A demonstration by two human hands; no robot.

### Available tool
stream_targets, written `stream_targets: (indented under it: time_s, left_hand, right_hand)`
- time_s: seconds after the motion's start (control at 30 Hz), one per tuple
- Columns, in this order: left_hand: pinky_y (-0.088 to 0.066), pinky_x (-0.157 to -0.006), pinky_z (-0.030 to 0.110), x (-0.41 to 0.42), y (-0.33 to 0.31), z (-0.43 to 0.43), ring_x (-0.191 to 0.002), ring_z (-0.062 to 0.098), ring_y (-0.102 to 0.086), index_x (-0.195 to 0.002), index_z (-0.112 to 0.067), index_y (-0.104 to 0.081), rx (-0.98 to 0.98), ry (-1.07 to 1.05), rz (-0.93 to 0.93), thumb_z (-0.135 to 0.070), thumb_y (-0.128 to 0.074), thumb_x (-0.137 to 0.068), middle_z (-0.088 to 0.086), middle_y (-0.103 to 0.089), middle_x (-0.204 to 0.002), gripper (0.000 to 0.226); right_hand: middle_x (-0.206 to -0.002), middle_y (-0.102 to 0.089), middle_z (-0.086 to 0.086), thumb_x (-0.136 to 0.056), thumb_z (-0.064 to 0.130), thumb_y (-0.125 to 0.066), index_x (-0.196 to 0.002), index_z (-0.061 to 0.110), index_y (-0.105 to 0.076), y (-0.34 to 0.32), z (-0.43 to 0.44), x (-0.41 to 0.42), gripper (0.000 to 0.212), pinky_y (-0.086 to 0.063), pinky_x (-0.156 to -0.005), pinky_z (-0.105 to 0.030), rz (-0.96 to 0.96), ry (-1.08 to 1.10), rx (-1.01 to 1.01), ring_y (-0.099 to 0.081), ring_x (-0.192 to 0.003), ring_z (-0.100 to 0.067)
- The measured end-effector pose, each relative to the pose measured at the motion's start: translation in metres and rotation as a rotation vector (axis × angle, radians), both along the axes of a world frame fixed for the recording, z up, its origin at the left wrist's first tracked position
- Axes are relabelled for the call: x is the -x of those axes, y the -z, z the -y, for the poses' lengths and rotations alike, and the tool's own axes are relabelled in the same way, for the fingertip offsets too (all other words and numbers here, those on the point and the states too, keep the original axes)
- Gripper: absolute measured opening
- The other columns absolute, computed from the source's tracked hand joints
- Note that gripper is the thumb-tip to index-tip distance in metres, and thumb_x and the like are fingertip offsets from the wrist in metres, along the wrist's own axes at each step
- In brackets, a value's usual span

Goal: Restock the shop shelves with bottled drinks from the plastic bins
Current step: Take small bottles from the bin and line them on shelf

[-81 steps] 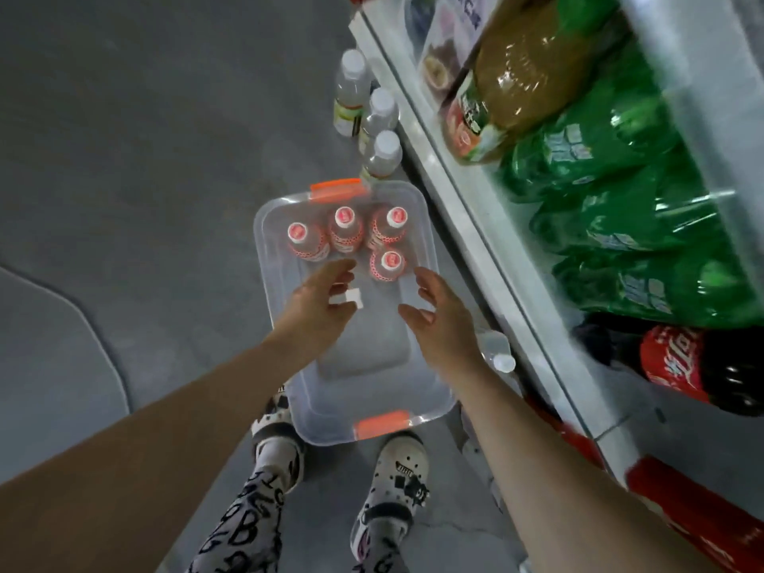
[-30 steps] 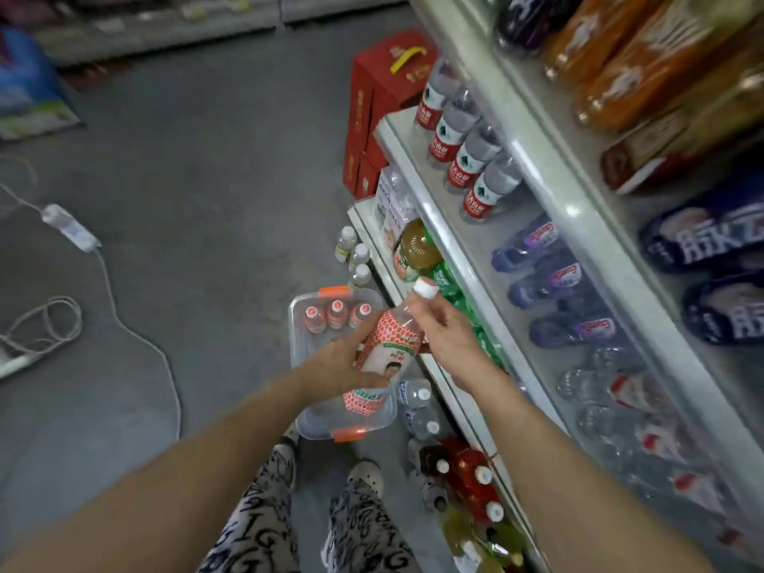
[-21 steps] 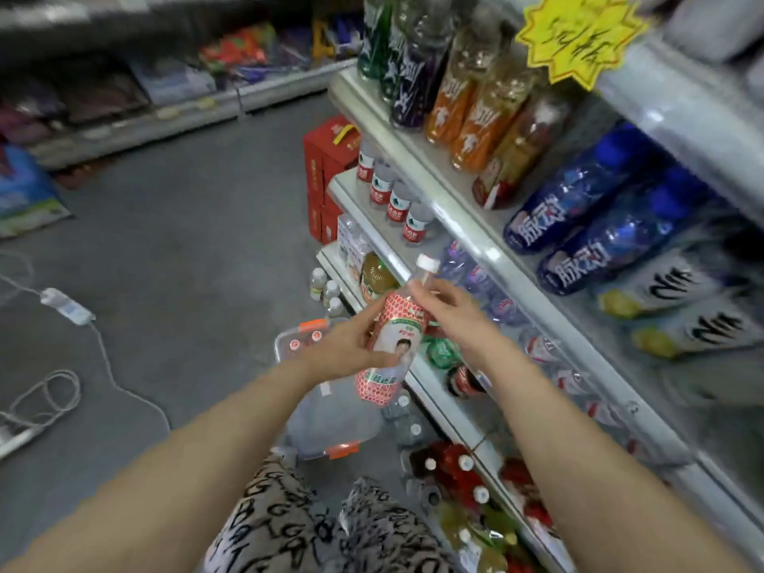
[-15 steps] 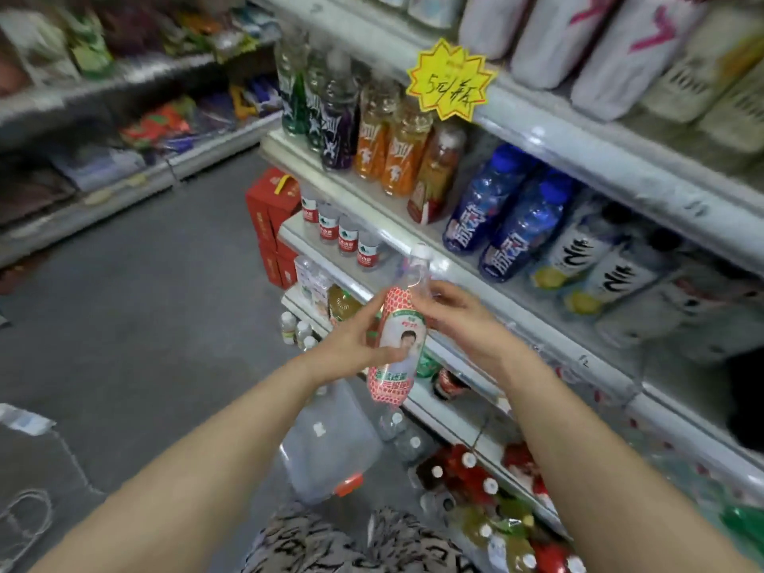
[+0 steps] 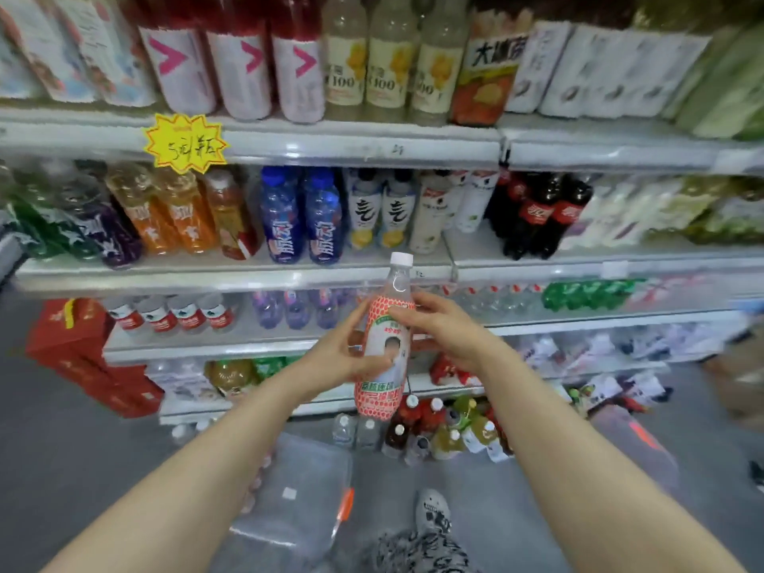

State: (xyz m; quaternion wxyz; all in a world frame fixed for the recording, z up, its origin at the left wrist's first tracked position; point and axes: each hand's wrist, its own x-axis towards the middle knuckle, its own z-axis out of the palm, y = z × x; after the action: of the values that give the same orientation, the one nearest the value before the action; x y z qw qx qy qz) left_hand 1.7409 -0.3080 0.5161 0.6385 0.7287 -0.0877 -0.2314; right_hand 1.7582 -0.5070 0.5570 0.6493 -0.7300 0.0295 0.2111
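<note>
Left hand (image 5: 335, 355): wrapped round the middle of the bottle from its left side, with the thumb across the front of the label and the fingers behind it.
Right hand (image 5: 448, 324): closed on the upper part of the label from the right, fingertips on the front just under the clear shoulder.
Bottle (image 5: 382, 349): upright between the two hands, leaning a little. It has a red-and-white patterned label with a pale panel. Its base hangs below the left hand, clear of any surface.
Cap (image 5: 402, 259): white, on the bottle, standing above both hands.
Plastic bin (image 5: 302, 485): clear, on the grey floor (image 5: 82, 457) below the left forearm. What lies in it is too blurred to tell.
Orange latch (image 5: 346, 504): on the bin's side nearer the right arm.
Shelf rail (image 5: 314, 279): white, running across beyond both hands, level with the bottle's neck.
Blue bottles (image 5: 304, 225): standing on that shelf, up and left of the cap.
Cola bottles (image 5: 541, 213): on the same level, up and right of the right hand.
Orange drinks (image 5: 173, 210): well to the left of the left hand and above it.
Price tag (image 5: 185, 143): yellow and star-shaped, on the rail above the orange drinks.
Floor bottles (image 5: 438, 428): a mixed cluster under the lowest shelf, just below the held bottle's base and between the forearms.
Red cartons (image 5: 82, 349): stacked far left of the left hand, at the end of the shelves.
Shoe (image 5: 432, 510): pale with dark marks, low between the forearms, near the latch.
</note>
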Motion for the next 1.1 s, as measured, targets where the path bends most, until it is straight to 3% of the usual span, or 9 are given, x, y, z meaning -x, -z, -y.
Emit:
stream_targets:
  time_s: [0.13,0.3,0.47,0.57,0.73,0.83,0.9,1.0,1.1]
  left_hand:
    - [-0.057,-0.076,0.024,0.003,-0.011,0.062,-0.106,0.009,-0.066,-0.141,-0.055,-0.019,-0.01,0.184,-0.002,-0.01,-0.075,-0.084,-0.01,-0.063,-0.121,0.091]
    - [-0.056,-0.082,0.026,0.016,-0.025,0.147,-0.11,0.006,-0.064,-0.134,-0.058,-0.027,0.017,0.389,0.034,-0.007,-0.074,-0.085,-0.01,-0.063,-0.124,0.085]
    - [-0.056,-0.078,0.023,0.036,-0.033,0.238,-0.107,0.003,-0.065,-0.122,-0.064,-0.031,0.048,0.538,0.032,-0.003,-0.071,-0.086,-0.009,-0.062,-0.125,0.082]
    - [-0.056,-0.081,0.029,0.052,-0.036,0.303,-0.111,0.01,-0.064,-0.134,-0.061,-0.032,0.05,0.591,0.048,-0.011,-0.077,-0.082,-0.007,-0.062,-0.127,0.085]
    - [-0.056,-0.089,0.038,0.082,-0.037,0.424,-0.114,0.017,-0.064,-0.145,-0.057,-0.026,0.022,0.649,0.076,-0.036,-0.081,-0.067,-0.006,-0.065,-0.125,0.098]
    - [-0.057,-0.089,0.039,0.099,-0.036,0.497,-0.111,0.016,-0.065,-0.138,-0.063,-0.029,0.051,0.698,0.057,-0.021,-0.081,-0.078,-0.001,-0.065,-0.126,0.089]
    - [-0.059,-0.08,0.031,0.112,-0.039,0.542,-0.106,0.014,-0.067,-0.133,-0.065,-0.028,0.072,0.717,0.042,-0.011,-0.075,-0.085,-0.001,-0.064,-0.122,0.086]
    - [-0.057,-0.071,0.023,0.126,-0.042,0.598,-0.1,0.009,-0.068,-0.136,-0.056,-0.029,0.1,0.746,0.012,-0.004,-0.071,-0.087,-0.006,-0.065,-0.117,0.083]
    - [-0.055,-0.073,0.02,0.126,-0.04,0.648,-0.098,0.002,-0.068,-0.131,-0.059,-0.033,0.107,0.814,0.009,-0.002,-0.073,-0.085,-0.014,-0.07,-0.11,0.083]
  right_hand:
    - [-0.11,-0.074,-0.001,-0.092,0.021,-0.072,-0.113,0.023,-0.064,-0.01,0.061,0.038,0.023,-0.059,-0.085,-0.034,0.005,0.199,0.0,-0.072,-0.099,-0.019]
    - [-0.11,-0.073,-0.002,-0.091,0.023,-0.073,-0.121,0.018,-0.062,-0.02,0.14,0.083,0.033,-0.058,-0.071,-0.025,0.015,0.391,0.008,-0.073,-0.092,-0.013]
    - [-0.113,-0.073,-0.004,-0.09,0.027,-0.075,-0.128,0.014,-0.062,-0.02,0.226,0.124,0.042,-0.06,-0.079,-0.032,0.019,0.505,0.024,-0.072,-0.1,-0.019]
    - [-0.103,-0.074,0.002,-0.092,0.022,-0.072,-0.109,0.023,-0.063,-0.025,0.284,0.152,0.019,-0.06,-0.08,-0.032,0.025,0.567,0.018,-0.072,-0.091,-0.014]
    - [-0.112,-0.075,-0.004,-0.085,0.03,-0.079,-0.127,0.012,-0.062,-0.034,0.398,0.195,0.049,-0.059,-0.092,-0.043,0.03,0.628,0.08,-0.073,-0.1,-0.02]
    - [-0.106,-0.073,-0.004,-0.09,0.023,-0.075,-0.124,0.009,-0.063,-0.041,0.465,0.221,0.039,-0.061,-0.079,-0.033,0.033,0.675,0.102,-0.073,-0.086,-0.012]
    - [-0.108,-0.073,-0.006,-0.093,0.02,-0.071,-0.121,0.011,-0.064,-0.047,0.506,0.236,0.031,-0.06,-0.073,-0.03,0.039,0.699,0.127,-0.072,-0.083,-0.011]
    - [-0.112,-0.074,-0.005,-0.091,0.022,-0.073,-0.12,0.015,-0.066,-0.054,0.561,0.253,0.03,-0.058,-0.083,-0.036,0.064,0.704,0.184,-0.072,-0.094,-0.016]
    - [-0.114,-0.074,-0.007,-0.091,0.022,-0.073,-0.118,0.016,-0.067,-0.056,0.609,0.259,0.028,-0.057,-0.088,-0.04,0.075,0.743,0.19,-0.071,-0.099,-0.02]
